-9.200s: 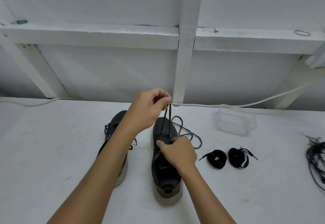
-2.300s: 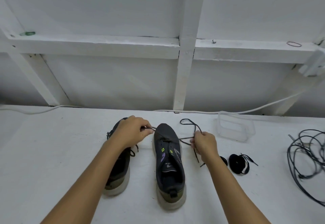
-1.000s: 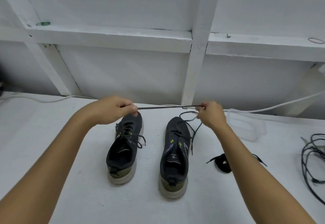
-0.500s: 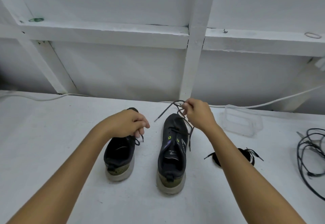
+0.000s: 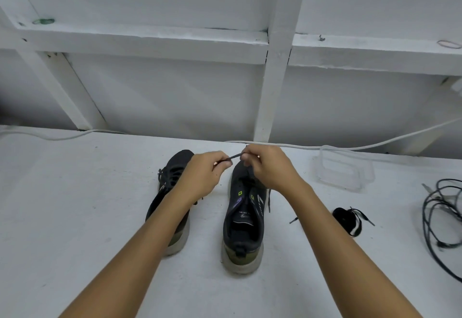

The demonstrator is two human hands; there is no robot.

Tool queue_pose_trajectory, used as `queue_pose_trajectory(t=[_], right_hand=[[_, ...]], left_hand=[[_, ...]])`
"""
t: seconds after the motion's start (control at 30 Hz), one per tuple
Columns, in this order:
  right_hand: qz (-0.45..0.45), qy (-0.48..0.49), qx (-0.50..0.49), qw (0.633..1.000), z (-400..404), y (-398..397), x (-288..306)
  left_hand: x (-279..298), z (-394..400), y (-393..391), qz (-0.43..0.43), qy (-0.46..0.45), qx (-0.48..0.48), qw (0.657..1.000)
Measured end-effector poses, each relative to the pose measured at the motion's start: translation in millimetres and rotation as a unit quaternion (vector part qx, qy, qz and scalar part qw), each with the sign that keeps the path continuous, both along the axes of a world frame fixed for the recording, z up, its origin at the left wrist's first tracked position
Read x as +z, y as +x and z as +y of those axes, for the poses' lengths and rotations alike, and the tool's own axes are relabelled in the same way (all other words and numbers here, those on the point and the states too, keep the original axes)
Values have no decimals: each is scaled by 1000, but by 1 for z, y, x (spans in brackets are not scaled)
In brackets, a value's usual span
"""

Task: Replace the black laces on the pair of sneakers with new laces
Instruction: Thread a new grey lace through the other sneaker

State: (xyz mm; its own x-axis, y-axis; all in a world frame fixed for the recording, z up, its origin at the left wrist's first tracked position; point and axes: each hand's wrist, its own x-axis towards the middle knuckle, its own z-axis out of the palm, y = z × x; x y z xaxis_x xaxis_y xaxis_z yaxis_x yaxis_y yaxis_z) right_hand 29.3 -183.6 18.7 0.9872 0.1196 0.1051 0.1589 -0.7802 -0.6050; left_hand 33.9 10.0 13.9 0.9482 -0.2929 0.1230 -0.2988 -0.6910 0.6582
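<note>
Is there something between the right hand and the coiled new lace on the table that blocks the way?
Nothing visible blocks it. The coiled new lace lies on bare table right of the right sneaker. But the right hand and left hand pinch the old black lace.

surface: white table (image 5: 75,217) | centre: two dark sneakers, left sneaker (image 5: 175,175), right sneaker (image 5: 243,220), toes pointing far | right: coiled black lace bundle (image 5: 347,220), clear plastic container (image 5: 345,170) farther back | right edge: black cables (image 5: 440,217) | far edge: white cord (image 5: 325,146)
</note>
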Motion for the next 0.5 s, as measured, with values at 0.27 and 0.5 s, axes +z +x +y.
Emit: queue_pose_trajectory(t=[0.27, 0.5], right_hand=[[19, 15, -89, 996, -8, 10, -12], [11, 159, -174, 972, 1, -26, -27]], left_hand=[[-9, 11, -21, 162, 5, -27, 986], [-26, 6, -32, 193, -139, 72, 969]])
